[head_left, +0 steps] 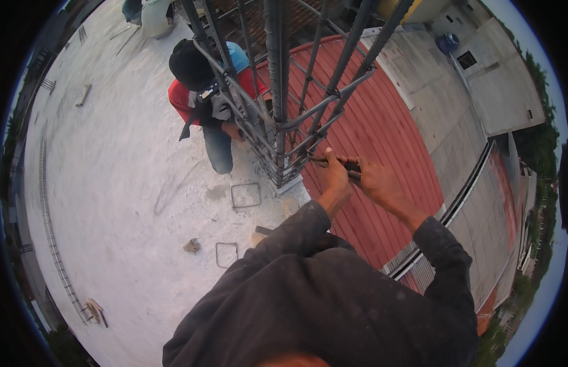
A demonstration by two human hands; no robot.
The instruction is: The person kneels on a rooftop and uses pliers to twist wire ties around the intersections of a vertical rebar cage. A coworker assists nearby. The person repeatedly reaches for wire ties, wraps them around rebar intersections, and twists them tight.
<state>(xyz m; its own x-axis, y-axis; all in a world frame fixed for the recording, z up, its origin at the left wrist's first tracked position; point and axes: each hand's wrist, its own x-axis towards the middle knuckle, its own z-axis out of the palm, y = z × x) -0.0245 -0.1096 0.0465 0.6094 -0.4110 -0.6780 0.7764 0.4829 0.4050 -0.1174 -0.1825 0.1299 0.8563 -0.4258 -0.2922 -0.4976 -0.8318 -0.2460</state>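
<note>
My right hand is closed round the dark handles of what look like pincers. My left hand is closed farther forward on the same tool, its thumb pointing up. The tool's front end reaches the near right corner of an upright rebar column cage. Square steel stirrups ring the thick ribbed bars, bunched low on the cage. Whether a tie wire sits in the jaws is too small to tell.
A person in a red top and dark cap crouches across the cage. Loose square stirrups lie on the pale concrete slab. Beyond the slab's right edge a red corrugated roof lies lower. A long rebar cage lies left.
</note>
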